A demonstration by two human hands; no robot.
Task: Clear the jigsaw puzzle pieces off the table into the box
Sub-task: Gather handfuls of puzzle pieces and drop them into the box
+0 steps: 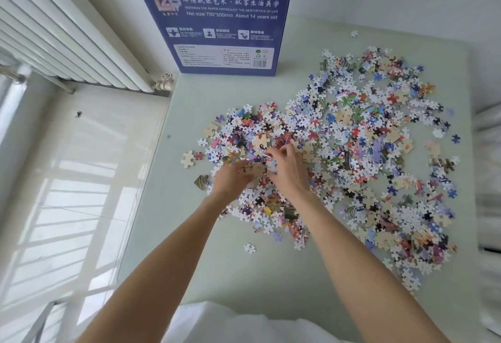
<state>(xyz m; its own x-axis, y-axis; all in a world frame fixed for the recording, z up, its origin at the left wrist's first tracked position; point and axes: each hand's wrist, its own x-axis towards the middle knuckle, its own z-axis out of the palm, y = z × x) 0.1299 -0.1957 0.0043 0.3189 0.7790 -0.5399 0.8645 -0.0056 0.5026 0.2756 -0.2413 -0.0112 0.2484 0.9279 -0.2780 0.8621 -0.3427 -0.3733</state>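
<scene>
A pale green tabletop (271, 275) carries a wide scatter of jigsaw puzzle pieces (352, 136), many lying white side up and others showing colour. The pieces spread from the middle of the tabletop towards its right edge and down towards the near right corner, with the thickest heap around the middle. A few strays lie apart: a single piece (354, 33) near the far right corner, another single white piece (249, 248) on the near side of the heap, and a large tan piece (187, 159) just off the heap's left side.

The blue box (217, 17) stands upright at the far edge of the tabletop, near its far left corner, its printed side facing the person. It is well apart from the hands.

Both bare arms reach in from the near edge and meet over the left part of the heap. The left hand (233, 177) lies with its fingers curled down into the pieces, gathering a small clump under them. The right hand (287, 169) sits just beside it, touching or nearly so, its fingers bent and pinching pieces at the top of the clump.

To the left of the tabletop, a white radiator (54, 31) runs along the wall above a sunlit tiled floor (67, 207).
</scene>
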